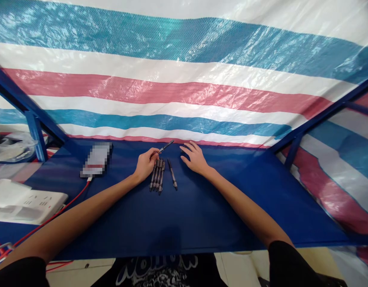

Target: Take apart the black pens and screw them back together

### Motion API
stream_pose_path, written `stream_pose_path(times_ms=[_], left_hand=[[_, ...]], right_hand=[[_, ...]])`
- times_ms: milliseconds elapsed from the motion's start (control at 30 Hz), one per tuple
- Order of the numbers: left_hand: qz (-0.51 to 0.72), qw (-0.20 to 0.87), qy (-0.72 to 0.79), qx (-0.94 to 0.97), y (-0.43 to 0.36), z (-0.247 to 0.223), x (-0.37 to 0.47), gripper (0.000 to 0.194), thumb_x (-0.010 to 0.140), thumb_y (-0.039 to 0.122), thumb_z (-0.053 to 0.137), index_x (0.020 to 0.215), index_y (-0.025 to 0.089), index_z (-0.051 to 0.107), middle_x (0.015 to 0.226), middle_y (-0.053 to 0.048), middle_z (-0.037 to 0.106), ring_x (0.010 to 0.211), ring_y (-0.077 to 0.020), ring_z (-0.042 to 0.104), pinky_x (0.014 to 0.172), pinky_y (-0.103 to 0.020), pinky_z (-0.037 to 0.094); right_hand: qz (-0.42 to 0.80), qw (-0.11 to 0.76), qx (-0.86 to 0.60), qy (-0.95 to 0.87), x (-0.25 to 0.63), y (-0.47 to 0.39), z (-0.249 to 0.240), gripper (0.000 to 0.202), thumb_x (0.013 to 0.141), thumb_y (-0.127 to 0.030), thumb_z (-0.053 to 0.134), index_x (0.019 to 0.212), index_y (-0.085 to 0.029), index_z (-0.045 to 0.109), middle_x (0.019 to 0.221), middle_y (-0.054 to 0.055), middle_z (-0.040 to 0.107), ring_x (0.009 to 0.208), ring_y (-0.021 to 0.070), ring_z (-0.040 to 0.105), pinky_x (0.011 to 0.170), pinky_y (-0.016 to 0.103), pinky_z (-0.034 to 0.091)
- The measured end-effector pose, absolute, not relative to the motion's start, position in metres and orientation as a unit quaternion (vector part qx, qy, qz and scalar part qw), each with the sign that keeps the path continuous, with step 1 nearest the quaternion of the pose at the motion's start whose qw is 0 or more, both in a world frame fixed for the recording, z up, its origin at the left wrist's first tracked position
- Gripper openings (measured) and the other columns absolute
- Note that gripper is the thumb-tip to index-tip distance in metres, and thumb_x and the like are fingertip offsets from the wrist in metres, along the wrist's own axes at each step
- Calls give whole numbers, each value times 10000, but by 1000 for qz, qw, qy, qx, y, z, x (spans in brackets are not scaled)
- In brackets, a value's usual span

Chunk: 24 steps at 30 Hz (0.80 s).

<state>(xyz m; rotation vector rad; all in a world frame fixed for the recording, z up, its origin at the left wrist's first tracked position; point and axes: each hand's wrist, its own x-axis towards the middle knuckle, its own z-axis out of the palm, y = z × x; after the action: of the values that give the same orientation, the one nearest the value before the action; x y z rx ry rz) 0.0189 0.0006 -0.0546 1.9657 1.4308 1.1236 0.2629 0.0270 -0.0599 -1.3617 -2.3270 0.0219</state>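
Note:
My left hand [145, 164] grips a dark pen [166, 146] that points up and to the right, above the blue table [202, 215]. Just right of that hand several dark pens [157, 175] lie side by side, and one more pen [172, 173] lies a little apart from them. My right hand [194, 158] rests flat on the table with its fingers spread, holding nothing, just right of the single pen.
A phone [96, 159] on a red cable [67, 203] lies left of the pens. A white power strip [25, 201] sits at the left edge. A striped tarp [184, 87] walls the back and right side, held by blue frame bars [37, 135].

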Motion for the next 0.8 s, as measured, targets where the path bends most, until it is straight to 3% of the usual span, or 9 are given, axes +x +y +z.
stream_pose_path(times_ms=[333,800], left_hand=[[394,207,513,734,-1,-54,19,233,883,285,418,978,176,600,670,18,599,586,-117,546,621,-229,421],[411,203,487,744,1,-59,18,201,872,266,455,948,177,619,629,28,593,578,-123,561,610,-228,424]], right_hand=[[-9,219,-478,-851,262,25,-59,431,915,-301,486,1320,-168,553,1403,87,513,1410,301,263,1148,526,214],[-23,248,-466,-849,265,30,-65,397,910,-250,488,1284,-149,576,1319,96,582,1330,287,381,1121,470,279]])
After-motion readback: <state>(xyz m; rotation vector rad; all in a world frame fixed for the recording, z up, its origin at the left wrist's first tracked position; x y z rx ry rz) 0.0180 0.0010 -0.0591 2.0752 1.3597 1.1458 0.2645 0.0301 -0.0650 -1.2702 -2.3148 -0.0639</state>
